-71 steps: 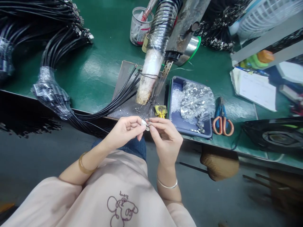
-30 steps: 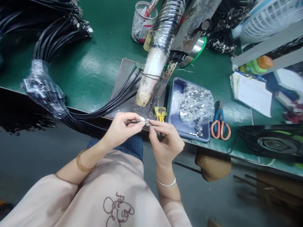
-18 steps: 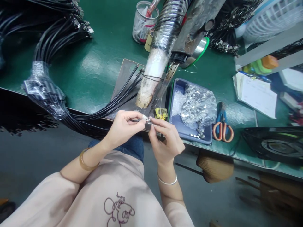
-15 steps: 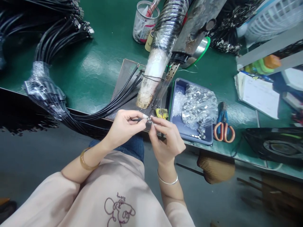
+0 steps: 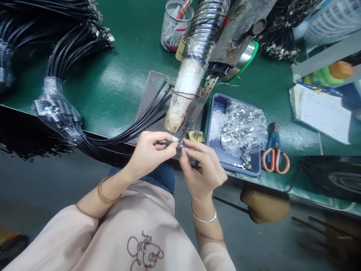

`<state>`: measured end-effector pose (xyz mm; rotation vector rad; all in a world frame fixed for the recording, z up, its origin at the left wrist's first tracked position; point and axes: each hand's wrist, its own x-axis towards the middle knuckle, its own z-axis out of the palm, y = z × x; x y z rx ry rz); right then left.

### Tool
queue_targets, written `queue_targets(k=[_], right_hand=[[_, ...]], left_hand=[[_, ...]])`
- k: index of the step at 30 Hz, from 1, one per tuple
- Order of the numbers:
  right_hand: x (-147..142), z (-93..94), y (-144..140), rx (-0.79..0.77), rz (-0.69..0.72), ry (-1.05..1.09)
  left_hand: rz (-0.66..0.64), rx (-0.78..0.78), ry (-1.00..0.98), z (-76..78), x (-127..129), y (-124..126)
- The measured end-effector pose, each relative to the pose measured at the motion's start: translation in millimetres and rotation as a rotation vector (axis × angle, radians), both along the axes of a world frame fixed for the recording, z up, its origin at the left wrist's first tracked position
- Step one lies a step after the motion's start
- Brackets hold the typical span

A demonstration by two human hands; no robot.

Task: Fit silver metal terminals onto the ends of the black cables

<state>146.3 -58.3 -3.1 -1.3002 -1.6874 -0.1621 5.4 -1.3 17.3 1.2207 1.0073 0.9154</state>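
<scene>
Hands barely shifted | left hand (image 5: 149, 152) grip pinches cable (image 5: 165, 143) | right hand (image 5: 204, 169) pinches clip (image 5: 182, 143)

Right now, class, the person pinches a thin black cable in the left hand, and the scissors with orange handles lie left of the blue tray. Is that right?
Not quite. The head view shows the scissors lying right of the blue tray, not left. The left hand does pinch the thin black cable.

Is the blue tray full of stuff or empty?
Partly full. The blue tray holds a heap of small shiny metal clips in clear plastic, with some bare blue floor showing.
</scene>
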Motion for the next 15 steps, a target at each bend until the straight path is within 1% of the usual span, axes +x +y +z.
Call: queue_targets(k=[10,15], right_hand=[[0.1,0.6,1.2,-0.022,0.004,-0.011],[-0.8,3.0,-0.2,-0.019,-0.006,-0.018]], left_hand=[[-0.004,-0.036,-0.006,-0.5,0.7,1.8],[0.006,0.031,-0.013,2.0,-0.1,1.1]])
